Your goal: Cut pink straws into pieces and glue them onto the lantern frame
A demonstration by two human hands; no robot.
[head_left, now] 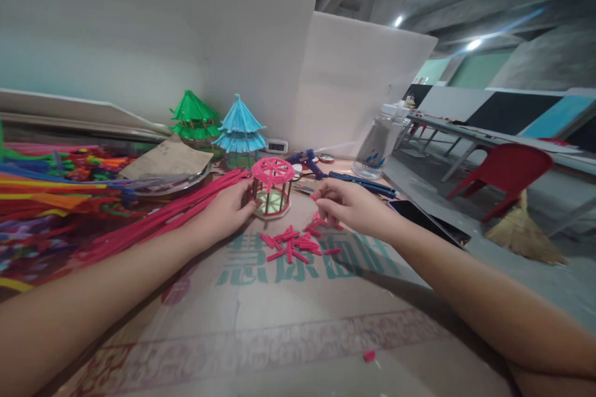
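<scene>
My left hand (236, 203) grips the near left side of a small pavilion model (273, 172), which stands upright on the table. The model has a pink spoked ring on top, brown posts and a pale green base. To its right, my right hand (342, 203) pinches a short pink pipe cleaner piece, only a bit of which shows at the fingertips. A loose pile of cut pink pipe cleaner pieces (298, 244) lies on the table between and below the hands. Long pink pipe cleaners (172, 218) run beneath my left wrist.
Green (192, 115) and blue (239, 124) finished pavilions stand behind. A glue gun (307, 162), a water bottle (378, 142) and a dark phone-like slab (426, 223) lie around the back and right. Colourful pipe cleaners (51, 198) fill the left. A red chair (507, 173) stands beyond.
</scene>
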